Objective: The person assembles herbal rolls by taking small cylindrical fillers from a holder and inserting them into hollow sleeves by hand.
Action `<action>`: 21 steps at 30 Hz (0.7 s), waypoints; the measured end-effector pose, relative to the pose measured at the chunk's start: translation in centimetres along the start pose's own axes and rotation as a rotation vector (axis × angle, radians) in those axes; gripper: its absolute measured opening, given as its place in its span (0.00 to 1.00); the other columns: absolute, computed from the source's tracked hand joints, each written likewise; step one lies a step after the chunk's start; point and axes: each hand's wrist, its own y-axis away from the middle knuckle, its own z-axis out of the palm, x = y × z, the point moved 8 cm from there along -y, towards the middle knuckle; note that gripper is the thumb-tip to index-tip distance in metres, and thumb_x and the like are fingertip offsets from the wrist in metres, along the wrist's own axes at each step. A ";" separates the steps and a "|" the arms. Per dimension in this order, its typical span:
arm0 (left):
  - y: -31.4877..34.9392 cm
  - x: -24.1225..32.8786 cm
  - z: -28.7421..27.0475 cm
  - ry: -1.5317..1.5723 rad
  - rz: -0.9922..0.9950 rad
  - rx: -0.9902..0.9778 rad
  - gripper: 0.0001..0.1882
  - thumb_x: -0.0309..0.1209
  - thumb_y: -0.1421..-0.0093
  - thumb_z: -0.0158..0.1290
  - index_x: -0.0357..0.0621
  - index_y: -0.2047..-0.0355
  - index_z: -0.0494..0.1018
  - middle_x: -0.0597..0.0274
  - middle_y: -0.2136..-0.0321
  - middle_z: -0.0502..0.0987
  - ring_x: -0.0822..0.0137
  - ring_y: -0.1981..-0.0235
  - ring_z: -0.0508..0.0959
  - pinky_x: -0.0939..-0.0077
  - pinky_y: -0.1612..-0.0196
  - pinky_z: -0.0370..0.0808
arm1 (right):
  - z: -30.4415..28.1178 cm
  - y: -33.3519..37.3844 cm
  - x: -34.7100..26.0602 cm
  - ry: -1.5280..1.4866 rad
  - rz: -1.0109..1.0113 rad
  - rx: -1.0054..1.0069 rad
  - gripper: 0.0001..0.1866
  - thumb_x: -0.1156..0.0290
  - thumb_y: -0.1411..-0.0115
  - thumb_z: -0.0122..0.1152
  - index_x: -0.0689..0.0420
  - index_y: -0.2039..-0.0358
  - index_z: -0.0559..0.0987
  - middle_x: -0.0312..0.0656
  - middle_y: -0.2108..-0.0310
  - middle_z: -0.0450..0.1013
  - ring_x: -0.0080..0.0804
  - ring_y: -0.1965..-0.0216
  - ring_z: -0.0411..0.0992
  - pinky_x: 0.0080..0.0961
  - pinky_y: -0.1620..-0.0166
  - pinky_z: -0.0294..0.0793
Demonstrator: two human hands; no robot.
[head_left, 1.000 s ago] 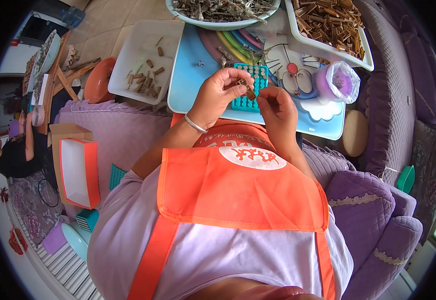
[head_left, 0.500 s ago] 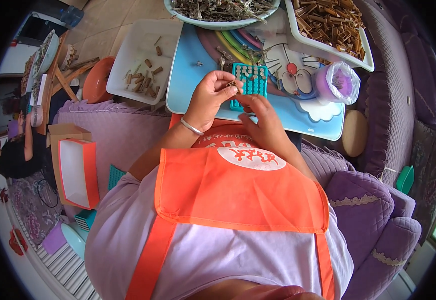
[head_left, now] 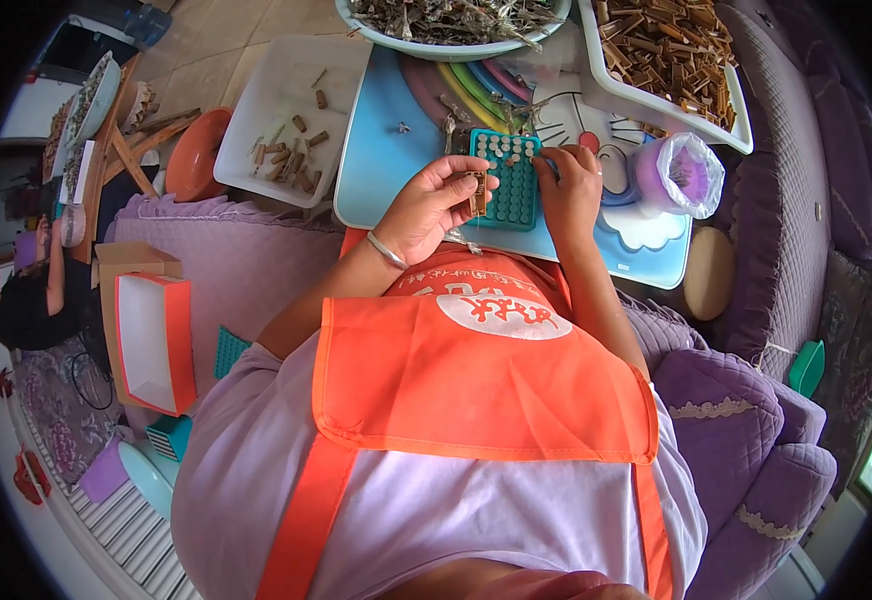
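My left hand (head_left: 436, 200) pinches a small brown, oblong piece (head_left: 478, 196), upright between thumb and fingers, above the near-left part of a teal tray of round cells (head_left: 518, 205). Pale round bits fill several of the tray's far cells. My right hand (head_left: 570, 190) is at the tray's far right corner, fingers curled close together; whatever its fingertips hold, if anything, is too small to make out. Dried plant stems (head_left: 448, 122) lie just beyond the tray, and a dried sprig (head_left: 463, 240) is below my left hand at the table's near edge.
A bowl of dried plants (head_left: 456, 45) stands at the far side. White bins hold many brown pieces (head_left: 671, 60) at far right and several cylinders (head_left: 301, 155) at left. A bag-lined purple container (head_left: 681, 178) sits right on the blue table (head_left: 376, 140). Another person (head_left: 41, 295) sits far left.
My right hand has left the brown piece and moved right and away to the tray's far right corner. My left hand keeps the piece, now turned upright and a little lower.
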 end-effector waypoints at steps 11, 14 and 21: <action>-0.4 -0.2 -0.8 -0.044 0.017 0.077 0.12 0.28 0.37 0.52 0.41 0.54 0.72 0.62 0.61 0.77 0.73 0.61 0.76 0.79 0.55 0.73 | -0.3 0.2 -3.3 -0.273 -0.068 -0.065 0.07 0.75 0.54 0.67 0.57 0.73 0.79 0.41 0.69 0.73 0.42 0.65 0.71 0.35 0.60 0.68; -0.1 -0.3 -0.8 -0.076 0.037 0.082 0.12 0.27 0.38 0.53 0.39 0.54 0.72 0.62 0.62 0.77 0.73 0.63 0.76 0.80 0.57 0.73 | -0.5 1.1 -6.1 -0.393 -0.104 -0.104 0.08 0.77 0.55 0.67 0.57 0.73 0.78 0.40 0.69 0.73 0.41 0.66 0.71 0.34 0.60 0.67; 0.2 0.7 -0.1 -0.234 0.136 0.067 0.12 0.23 0.39 0.53 0.33 0.54 0.71 0.62 0.65 0.77 0.75 0.65 0.74 0.82 0.60 0.73 | -0.7 2.0 -8.0 -0.269 -0.292 -0.130 0.09 0.78 0.54 0.67 0.56 0.70 0.79 0.39 0.68 0.74 0.38 0.66 0.71 0.31 0.60 0.66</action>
